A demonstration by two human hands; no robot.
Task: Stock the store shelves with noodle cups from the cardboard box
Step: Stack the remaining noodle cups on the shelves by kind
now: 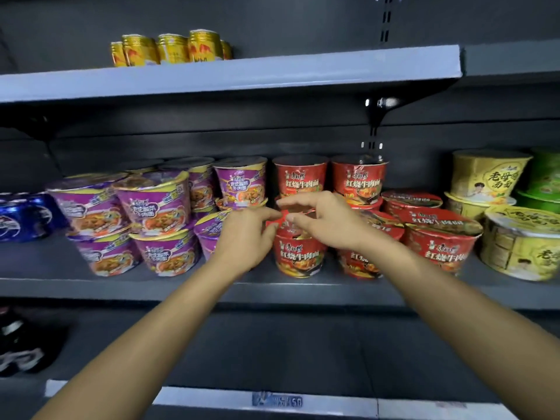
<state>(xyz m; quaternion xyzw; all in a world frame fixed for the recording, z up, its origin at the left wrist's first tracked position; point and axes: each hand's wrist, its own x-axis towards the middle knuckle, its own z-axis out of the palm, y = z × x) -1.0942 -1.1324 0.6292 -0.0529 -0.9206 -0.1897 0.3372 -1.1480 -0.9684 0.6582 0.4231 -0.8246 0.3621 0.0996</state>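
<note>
A red noodle cup [298,256] stands at the front of the middle shelf [91,283]. My left hand [245,234] pinches the left edge of its lid between thumb and fingers. My right hand [318,219] reaches over the top, thumb and forefinger on the lid's rim. More red cups [439,237] are stacked behind and to the right. Purple noodle cups [151,207] are stacked two high on the left. The cardboard box is out of view.
Yellow noodle bowls [515,247] and green ones [545,177] fill the shelf's right end, and blue packs [24,216] sit at its left end. Gold cans [169,48] stand on the upper shelf [272,74]. The lower shelf [272,344] holds dark items [21,344] at the far left.
</note>
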